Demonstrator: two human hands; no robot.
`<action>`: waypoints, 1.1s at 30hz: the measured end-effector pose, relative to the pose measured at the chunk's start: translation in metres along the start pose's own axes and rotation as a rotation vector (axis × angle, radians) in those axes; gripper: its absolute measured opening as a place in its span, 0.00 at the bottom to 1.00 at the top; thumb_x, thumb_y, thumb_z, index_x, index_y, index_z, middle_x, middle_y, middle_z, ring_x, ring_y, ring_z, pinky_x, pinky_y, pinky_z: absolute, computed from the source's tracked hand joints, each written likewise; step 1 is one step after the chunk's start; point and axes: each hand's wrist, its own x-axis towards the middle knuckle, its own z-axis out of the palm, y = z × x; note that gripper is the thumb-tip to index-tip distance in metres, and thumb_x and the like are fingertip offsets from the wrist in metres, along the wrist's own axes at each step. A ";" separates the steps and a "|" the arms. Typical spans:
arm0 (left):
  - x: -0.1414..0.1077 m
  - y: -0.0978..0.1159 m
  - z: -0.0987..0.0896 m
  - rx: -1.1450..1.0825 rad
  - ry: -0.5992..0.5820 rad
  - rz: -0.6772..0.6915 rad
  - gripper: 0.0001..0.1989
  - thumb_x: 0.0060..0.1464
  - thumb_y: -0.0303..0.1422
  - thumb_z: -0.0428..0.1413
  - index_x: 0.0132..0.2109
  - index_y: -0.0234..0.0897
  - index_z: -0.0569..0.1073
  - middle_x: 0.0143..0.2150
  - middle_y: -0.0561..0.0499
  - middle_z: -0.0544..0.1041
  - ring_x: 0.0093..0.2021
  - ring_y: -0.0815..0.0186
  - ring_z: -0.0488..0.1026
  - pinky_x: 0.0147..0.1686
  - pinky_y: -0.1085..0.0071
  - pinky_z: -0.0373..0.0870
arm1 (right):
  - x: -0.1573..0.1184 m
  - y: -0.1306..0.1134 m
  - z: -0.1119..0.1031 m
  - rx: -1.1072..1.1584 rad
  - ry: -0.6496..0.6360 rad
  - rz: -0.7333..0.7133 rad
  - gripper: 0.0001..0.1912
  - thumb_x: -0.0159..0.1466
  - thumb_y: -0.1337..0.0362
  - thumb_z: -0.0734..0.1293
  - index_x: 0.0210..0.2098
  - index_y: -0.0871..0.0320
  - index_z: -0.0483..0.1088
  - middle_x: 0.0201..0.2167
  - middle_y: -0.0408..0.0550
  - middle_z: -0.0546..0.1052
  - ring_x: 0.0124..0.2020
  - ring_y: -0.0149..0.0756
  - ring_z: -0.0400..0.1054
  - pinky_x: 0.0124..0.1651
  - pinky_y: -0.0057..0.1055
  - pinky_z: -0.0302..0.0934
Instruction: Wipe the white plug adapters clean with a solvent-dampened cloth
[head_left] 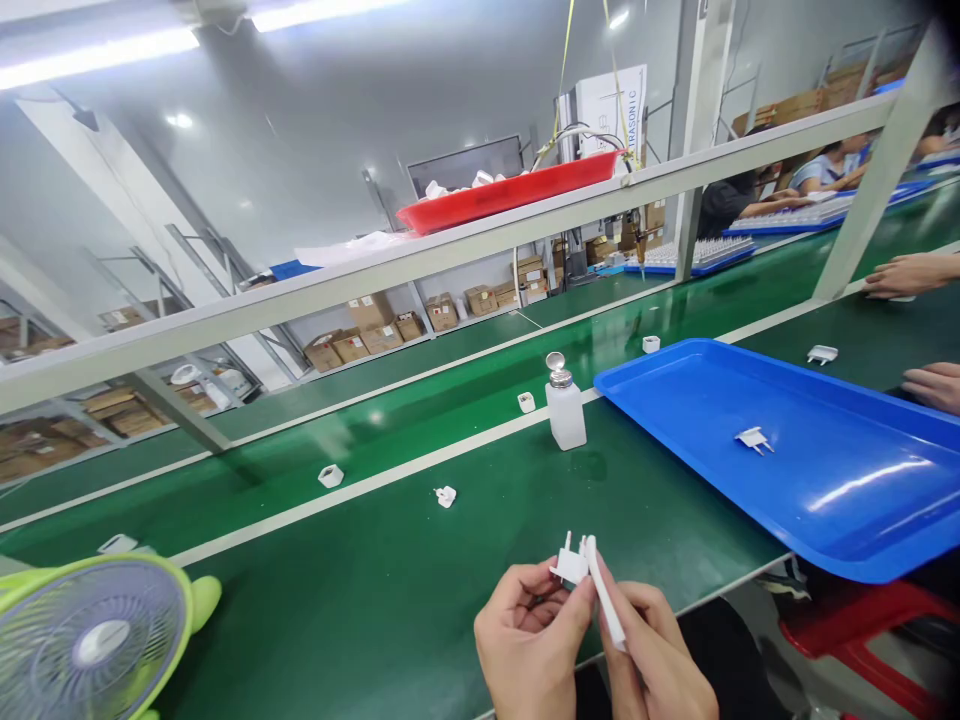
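My left hand (pixel 529 640) grips a small white plug part (pixel 571 564) with two prongs pointing up, held just above the near edge of the green belt (pixel 390 590). My right hand (pixel 651 655) holds a thin white stick (pixel 606 592), and its upper end touches the plug part. Both hands sit close together at the bottom centre.
A blue tray (pixel 795 450) at right holds one white plug part (pixel 754 438). A white dispenser bottle (pixel 565 408) stands beside it. Loose white parts (pixel 445 495) lie on the belt. A green fan (pixel 94 640) sits bottom left. Other people's hands (pixel 907 275) rest at far right. A red tray (pixel 510 195) sits on the overhead rail.
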 end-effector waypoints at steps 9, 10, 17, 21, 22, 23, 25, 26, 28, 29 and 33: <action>-0.003 0.001 -0.014 0.216 -0.076 0.351 0.08 0.41 0.30 0.70 0.33 0.38 0.83 0.27 0.52 0.82 0.23 0.67 0.78 0.26 0.76 0.78 | 0.033 0.015 -0.035 -0.045 -0.325 -0.210 0.30 0.71 0.75 0.59 0.70 0.54 0.60 0.47 0.52 0.77 0.45 0.36 0.72 0.45 0.27 0.71; -0.003 0.001 -0.015 0.223 -0.076 0.369 0.09 0.41 0.30 0.70 0.33 0.38 0.84 0.27 0.53 0.82 0.23 0.67 0.78 0.26 0.76 0.78 | 0.033 0.015 -0.039 -0.065 -0.301 -0.158 0.27 0.72 0.73 0.59 0.69 0.53 0.63 0.45 0.50 0.77 0.42 0.34 0.73 0.42 0.25 0.71; -0.008 0.007 -0.009 0.051 -0.051 0.182 0.13 0.34 0.32 0.74 0.32 0.37 0.84 0.26 0.51 0.83 0.24 0.66 0.79 0.27 0.76 0.79 | 0.021 0.003 -0.037 -0.023 -0.011 0.346 0.20 0.70 0.56 0.65 0.60 0.51 0.74 0.49 0.50 0.80 0.39 0.35 0.77 0.39 0.22 0.70; -0.011 0.009 -0.001 -0.070 -0.065 0.013 0.16 0.30 0.34 0.76 0.29 0.34 0.83 0.25 0.48 0.83 0.23 0.65 0.79 0.25 0.76 0.78 | 0.010 -0.002 -0.016 0.614 -0.002 0.740 0.20 0.65 0.51 0.71 0.51 0.55 0.80 0.43 0.55 0.84 0.43 0.47 0.79 0.43 0.33 0.75; -0.012 0.008 0.000 -0.082 -0.065 -0.010 0.17 0.29 0.34 0.76 0.29 0.34 0.82 0.25 0.48 0.83 0.22 0.65 0.79 0.24 0.76 0.77 | 0.011 -0.003 -0.012 0.737 0.011 0.802 0.20 0.65 0.51 0.72 0.50 0.55 0.81 0.41 0.55 0.84 0.41 0.47 0.80 0.42 0.36 0.75; -0.012 0.008 0.001 -0.087 -0.064 -0.028 0.17 0.29 0.34 0.77 0.28 0.33 0.82 0.24 0.47 0.83 0.21 0.65 0.79 0.23 0.76 0.77 | 0.013 -0.003 -0.009 0.834 0.016 0.844 0.19 0.64 0.52 0.73 0.49 0.55 0.81 0.40 0.55 0.84 0.39 0.47 0.80 0.42 0.37 0.76; -0.012 0.007 0.002 -0.100 -0.058 -0.057 0.18 0.27 0.33 0.77 0.27 0.32 0.82 0.24 0.46 0.83 0.21 0.65 0.79 0.23 0.77 0.76 | 0.022 -0.004 -0.007 0.948 0.014 0.883 0.16 0.61 0.53 0.75 0.45 0.54 0.82 0.38 0.54 0.84 0.37 0.47 0.80 0.39 0.38 0.77; -0.012 0.007 0.003 -0.111 -0.057 -0.069 0.18 0.27 0.34 0.77 0.27 0.32 0.82 0.24 0.46 0.83 0.20 0.65 0.78 0.23 0.76 0.76 | 0.028 -0.006 -0.008 0.969 0.011 0.900 0.15 0.60 0.54 0.75 0.43 0.54 0.82 0.37 0.53 0.84 0.37 0.47 0.80 0.39 0.38 0.77; -0.011 0.006 0.003 -0.130 -0.072 -0.091 0.19 0.27 0.36 0.77 0.27 0.32 0.81 0.23 0.46 0.82 0.18 0.65 0.77 0.21 0.74 0.77 | 0.038 -0.008 -0.011 0.978 0.002 0.941 0.15 0.60 0.52 0.75 0.40 0.55 0.82 0.36 0.53 0.84 0.37 0.47 0.80 0.38 0.38 0.77; -0.010 0.006 0.003 -0.140 -0.090 -0.111 0.19 0.28 0.37 0.77 0.27 0.32 0.81 0.22 0.46 0.81 0.17 0.65 0.76 0.19 0.74 0.76 | 0.042 -0.010 -0.014 0.971 0.014 0.958 0.15 0.60 0.51 0.75 0.40 0.55 0.82 0.36 0.53 0.84 0.38 0.47 0.80 0.38 0.38 0.77; -0.007 0.007 0.001 -0.242 -0.188 -0.319 0.22 0.34 0.44 0.76 0.24 0.31 0.78 0.22 0.46 0.80 0.17 0.69 0.74 0.15 0.78 0.71 | 0.045 -0.009 -0.027 0.570 0.259 0.763 0.13 0.65 0.53 0.71 0.42 0.54 0.80 0.37 0.50 0.83 0.37 0.43 0.79 0.36 0.33 0.75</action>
